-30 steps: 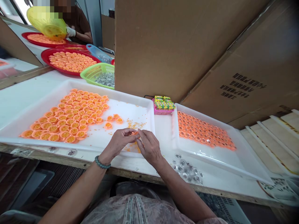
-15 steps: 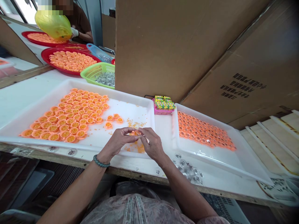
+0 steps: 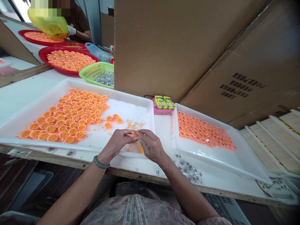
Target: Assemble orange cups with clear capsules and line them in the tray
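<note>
While I watch from afar, the left hand [image 3: 116, 144], a beaded bracelet [image 3: 101, 163] at its wrist, and the right hand [image 3: 152, 146] come together, fingertips pinching a small orange cup [image 3: 135, 133] above a white plastic tray [image 3: 140, 112]. Rows of orange cups [image 3: 63, 117] fill that tray's left side; loose orange granules [image 3: 134, 125] lie beneath the hands. A second white tray [image 3: 222, 159] holds close-packed cups [image 3: 203, 131].

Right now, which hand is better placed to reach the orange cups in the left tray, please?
The left hand, I judge: it rests over that white tray, closest to the orange cups, while the right hand lies further away.
</note>
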Demonstrator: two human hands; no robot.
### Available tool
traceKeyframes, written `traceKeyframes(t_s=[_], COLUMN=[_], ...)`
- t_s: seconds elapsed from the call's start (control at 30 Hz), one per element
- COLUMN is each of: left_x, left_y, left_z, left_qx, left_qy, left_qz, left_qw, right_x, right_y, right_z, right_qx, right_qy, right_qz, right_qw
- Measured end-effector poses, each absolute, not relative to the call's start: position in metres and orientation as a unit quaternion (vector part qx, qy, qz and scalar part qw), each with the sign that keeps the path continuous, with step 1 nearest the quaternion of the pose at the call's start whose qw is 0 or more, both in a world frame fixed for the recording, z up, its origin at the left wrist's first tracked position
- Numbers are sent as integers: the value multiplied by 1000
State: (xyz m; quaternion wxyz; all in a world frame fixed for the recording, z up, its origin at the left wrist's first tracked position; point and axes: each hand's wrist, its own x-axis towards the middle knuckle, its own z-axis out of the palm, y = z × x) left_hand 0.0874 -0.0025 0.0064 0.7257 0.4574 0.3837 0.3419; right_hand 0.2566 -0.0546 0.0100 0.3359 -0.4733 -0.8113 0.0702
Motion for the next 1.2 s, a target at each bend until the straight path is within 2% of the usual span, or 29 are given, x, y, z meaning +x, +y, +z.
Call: traceKeyframes(t_s=[0.13, 0.33, 0.6, 0.83, 0.9, 1.07, 1.2], left_x=[87, 87, 89, 87, 87, 87, 89], left_y=[-4, -4, -4, -5, -6, -8, -9], left_z=[10, 11, 14, 14, 13, 12, 12], left_qx=[464, 464, 438, 427, 434, 476, 524], left_qy=[371, 352, 356, 354, 354, 358, 349], left_qz=[337, 339, 362, 372, 382, 399, 393], left_qw=[730, 739, 741, 744, 735, 697, 670], right_x=[255, 250, 245, 240, 243, 254, 249], right_y=[-54, -51, -49, -51, -51, -46, -42], right_z=[9, 8, 7, -6, -5, 10, 18], right_qx=[-475, -479, -532, -534, -537, -526, -542], right_qy=[-810, -767, -731, -703, -687, -620, -612], right_qz=[44, 62, 122, 98, 128, 310, 327], right_qw=[341, 421, 409, 459, 473, 492, 475])
